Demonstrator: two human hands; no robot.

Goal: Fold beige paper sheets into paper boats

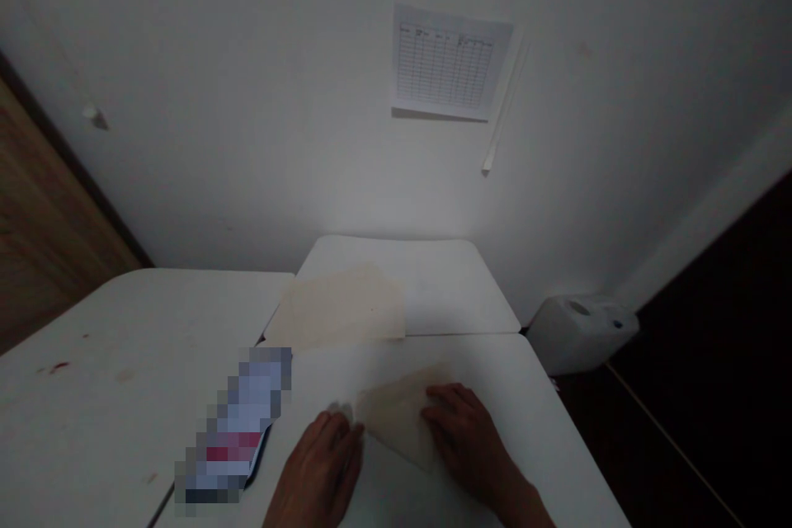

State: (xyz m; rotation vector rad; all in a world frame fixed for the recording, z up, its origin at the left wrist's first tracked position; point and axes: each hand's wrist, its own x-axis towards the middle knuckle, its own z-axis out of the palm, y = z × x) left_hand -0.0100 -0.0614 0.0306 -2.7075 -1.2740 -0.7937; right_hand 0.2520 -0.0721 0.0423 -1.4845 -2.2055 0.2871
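A folded, cream-coloured sheet of thin paper (399,417) lies on the white table (544,412) in front of me, shaped roughly like a triangle. My left hand (322,466) rests flat at the sheet's left edge, fingertips touching a crumpled corner. Along the sheet's right side my right hand (467,433) presses down, fingers spread over the paper. Neither hand lifts anything.
A larger beige sheet (340,309) lies further back across the gap between tables. A pixelated flat item (235,429) sits left of my hands. A printed chart (449,62) hangs on the wall. A white plastic container (582,330) stands on the dark floor at right.
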